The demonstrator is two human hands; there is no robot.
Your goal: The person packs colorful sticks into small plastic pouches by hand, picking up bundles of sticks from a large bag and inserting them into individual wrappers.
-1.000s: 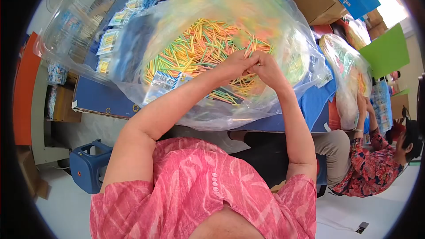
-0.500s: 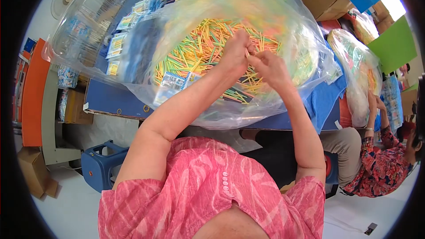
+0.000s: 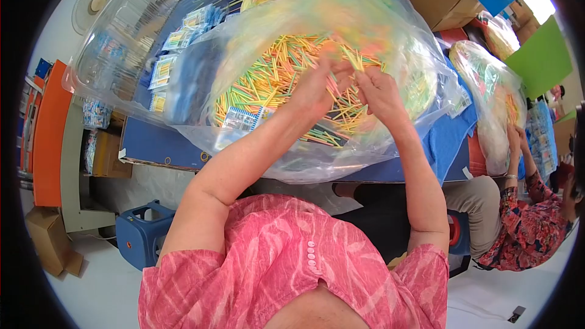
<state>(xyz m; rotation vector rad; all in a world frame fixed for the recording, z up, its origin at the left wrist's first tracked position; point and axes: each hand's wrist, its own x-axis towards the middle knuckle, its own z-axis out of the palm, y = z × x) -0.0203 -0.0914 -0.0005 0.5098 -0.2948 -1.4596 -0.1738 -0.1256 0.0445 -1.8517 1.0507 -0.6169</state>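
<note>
A big clear plastic bag (image 3: 292, 167) lies open on the table, full of thin sticks (image 3: 268, 79) in yellow, green, orange and pink. Over its mouth, my right hand (image 3: 381, 97) is closed, pinching a few yellow-green sticks (image 3: 352, 58) that point up and to the left. My left hand (image 3: 317, 88) is beside it, just above the pile; its fingers are smeared by motion, so what they hold does not show. A small printed packet (image 3: 241, 119) with a blue striped edge rests at the bag's near left side, by my left forearm.
Left of the bag, several printed packets (image 3: 161, 73) lie by a clear plastic tub (image 3: 91, 79). A blue cloth (image 3: 442, 140) hangs over the table edge (image 3: 158, 143). At right, a person in a patterned shirt (image 3: 530, 225) handles another filled bag (image 3: 487, 91). A blue stool (image 3: 140, 231) stands below.
My hands were together at the fingertips; now they are a little apart. Sticks now show above my right fingers, and my left hand has moved slightly left and down.
</note>
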